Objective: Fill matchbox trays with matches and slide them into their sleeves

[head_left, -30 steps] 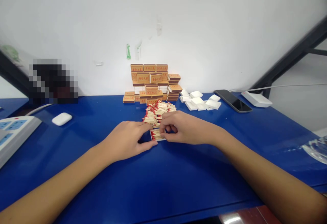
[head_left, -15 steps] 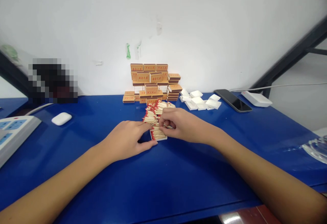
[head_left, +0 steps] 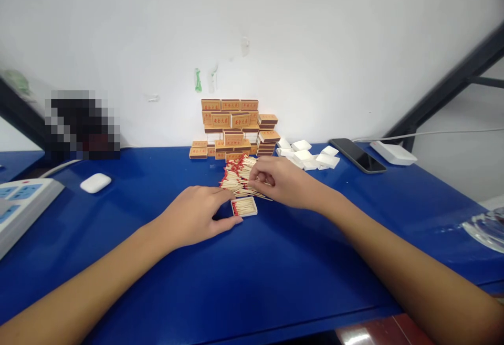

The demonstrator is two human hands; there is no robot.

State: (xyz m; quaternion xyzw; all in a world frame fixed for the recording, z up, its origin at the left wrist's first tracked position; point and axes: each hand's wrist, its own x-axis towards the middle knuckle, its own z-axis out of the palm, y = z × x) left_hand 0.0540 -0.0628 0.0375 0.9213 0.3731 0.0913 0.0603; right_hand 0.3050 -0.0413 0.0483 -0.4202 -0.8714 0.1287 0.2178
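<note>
Pale wall filling the upper half of the frame. Below, a glossy blue table, spanning nearly the full width. At upper center, against the wall, a stepped stack of orange matchboxes. Just right of center, the right hand, fingers curled, thumb and forefinger tips close together. Left of center, the left hand, palm down, thumb and forefinger spread. At center, below the stack, a loose heap of red-tipped matches, with right fingertips at its right side; cannot tell about any match in that pinch. Right of the heap, a cluster of white trays; farther right, a dark phone. Smallest, just below center: an open match tray, grasped at its left end between left thumb and forefinger, near the heap and below the right hand. Inside, matches lying lengthwise, red heads leftward.
</note>
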